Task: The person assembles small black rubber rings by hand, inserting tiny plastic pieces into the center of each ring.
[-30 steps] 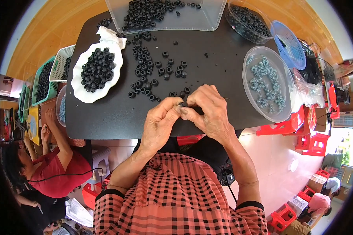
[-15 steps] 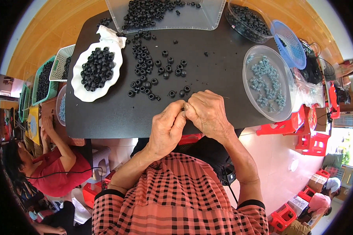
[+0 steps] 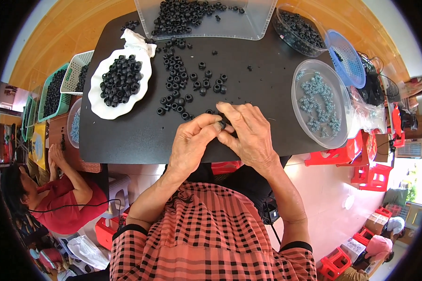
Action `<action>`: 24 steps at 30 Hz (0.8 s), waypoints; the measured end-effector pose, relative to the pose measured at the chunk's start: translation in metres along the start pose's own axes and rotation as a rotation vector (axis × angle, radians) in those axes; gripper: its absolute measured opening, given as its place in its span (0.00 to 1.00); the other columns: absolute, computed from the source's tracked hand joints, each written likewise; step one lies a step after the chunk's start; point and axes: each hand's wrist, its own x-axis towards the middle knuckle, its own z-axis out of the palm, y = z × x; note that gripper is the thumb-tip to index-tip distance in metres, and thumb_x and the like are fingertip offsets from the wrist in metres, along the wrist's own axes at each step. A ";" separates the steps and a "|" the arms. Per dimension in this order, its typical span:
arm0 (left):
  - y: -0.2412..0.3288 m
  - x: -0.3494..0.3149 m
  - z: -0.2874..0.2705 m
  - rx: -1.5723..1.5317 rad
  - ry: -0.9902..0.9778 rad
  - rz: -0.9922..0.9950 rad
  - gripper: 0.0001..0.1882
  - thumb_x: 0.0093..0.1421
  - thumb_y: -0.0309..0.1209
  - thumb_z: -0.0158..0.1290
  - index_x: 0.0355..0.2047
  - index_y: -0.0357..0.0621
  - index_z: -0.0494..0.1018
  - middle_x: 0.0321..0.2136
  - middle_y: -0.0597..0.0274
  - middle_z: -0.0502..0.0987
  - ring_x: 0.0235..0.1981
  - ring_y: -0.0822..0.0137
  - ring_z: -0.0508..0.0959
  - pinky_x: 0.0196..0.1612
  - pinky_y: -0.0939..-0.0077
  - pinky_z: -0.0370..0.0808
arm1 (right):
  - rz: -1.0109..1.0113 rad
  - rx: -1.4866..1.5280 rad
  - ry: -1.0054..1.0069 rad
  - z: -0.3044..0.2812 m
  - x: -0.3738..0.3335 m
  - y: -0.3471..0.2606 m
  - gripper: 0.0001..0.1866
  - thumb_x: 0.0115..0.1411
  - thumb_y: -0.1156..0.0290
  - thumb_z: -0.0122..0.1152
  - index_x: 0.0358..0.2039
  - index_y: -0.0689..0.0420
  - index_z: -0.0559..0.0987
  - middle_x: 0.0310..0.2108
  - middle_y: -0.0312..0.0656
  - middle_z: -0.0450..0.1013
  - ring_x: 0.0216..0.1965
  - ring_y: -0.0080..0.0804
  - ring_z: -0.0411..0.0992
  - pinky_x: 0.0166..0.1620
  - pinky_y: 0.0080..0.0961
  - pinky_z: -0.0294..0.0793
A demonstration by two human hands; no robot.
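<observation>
"Where's the black bead (image 3: 222,125)?"
"Inside the table's near edge (image 3: 126,160), pinched in the left hand (image 3: 188,143); the right hand (image 3: 249,133), thumb and fingers parted, perhaps touches it. Bare tabletop (image 3: 279,124) runs rightward."

The premises appear to be a small workshop. Grounds: black parts (image 3: 175,73) lie loose on the counter (image 3: 126,145) and in bulk in a clear bin (image 3: 248,24) and green basket (image 3: 56,110); a person in red (image 3: 72,206) sits at a second counter (image 3: 78,158); red stools (image 3: 380,175) stand about.
</observation>
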 end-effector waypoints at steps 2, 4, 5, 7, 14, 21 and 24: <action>-0.002 0.001 0.000 0.080 0.011 0.015 0.09 0.63 0.24 0.49 0.39 0.34 0.76 0.30 0.69 0.77 0.32 0.81 0.73 0.38 0.88 0.70 | -0.019 -0.021 -0.005 0.002 -0.002 0.003 0.23 0.44 0.70 0.69 0.42 0.58 0.73 0.31 0.38 0.69 0.30 0.33 0.69 0.34 0.31 0.67; -0.001 0.002 0.000 0.132 0.021 -0.003 0.08 0.63 0.25 0.49 0.37 0.35 0.77 0.27 0.73 0.74 0.28 0.84 0.69 0.32 0.89 0.66 | -0.039 -0.039 -0.009 0.004 -0.004 0.005 0.22 0.44 0.71 0.68 0.41 0.59 0.73 0.31 0.39 0.68 0.30 0.33 0.69 0.34 0.31 0.67; -0.002 0.002 0.000 0.132 0.020 -0.004 0.08 0.63 0.25 0.49 0.37 0.35 0.77 0.27 0.73 0.74 0.28 0.84 0.69 0.32 0.89 0.66 | -0.045 -0.061 -0.004 0.005 -0.005 0.005 0.22 0.44 0.70 0.68 0.41 0.60 0.73 0.30 0.39 0.68 0.30 0.34 0.69 0.34 0.30 0.68; -0.003 0.003 -0.001 0.209 0.012 0.011 0.08 0.63 0.25 0.49 0.38 0.36 0.77 0.24 0.76 0.72 0.25 0.85 0.64 0.28 0.88 0.63 | -0.049 -0.082 0.001 0.008 -0.007 0.006 0.22 0.45 0.70 0.67 0.41 0.62 0.73 0.29 0.40 0.67 0.30 0.35 0.69 0.33 0.30 0.68; 0.005 0.002 0.000 0.348 -0.002 -0.028 0.09 0.64 0.27 0.48 0.38 0.36 0.77 0.23 0.77 0.70 0.24 0.85 0.63 0.26 0.88 0.61 | -0.073 -0.184 -0.045 0.010 -0.012 0.006 0.16 0.45 0.69 0.67 0.33 0.62 0.74 0.28 0.41 0.67 0.28 0.34 0.69 0.29 0.29 0.67; -0.001 0.003 0.000 0.195 -0.015 0.015 0.10 0.64 0.28 0.48 0.38 0.35 0.76 0.25 0.74 0.71 0.26 0.83 0.65 0.29 0.87 0.63 | -0.005 -0.125 0.103 0.003 -0.003 0.002 0.21 0.42 0.69 0.69 0.38 0.59 0.76 0.27 0.36 0.68 0.26 0.29 0.69 0.27 0.27 0.66; -0.001 0.002 0.001 0.267 -0.008 0.048 0.10 0.65 0.29 0.48 0.37 0.35 0.76 0.25 0.74 0.71 0.27 0.82 0.65 0.30 0.86 0.64 | -0.089 -0.118 0.078 0.004 -0.005 0.006 0.23 0.42 0.70 0.69 0.40 0.59 0.75 0.28 0.35 0.68 0.27 0.29 0.69 0.28 0.26 0.66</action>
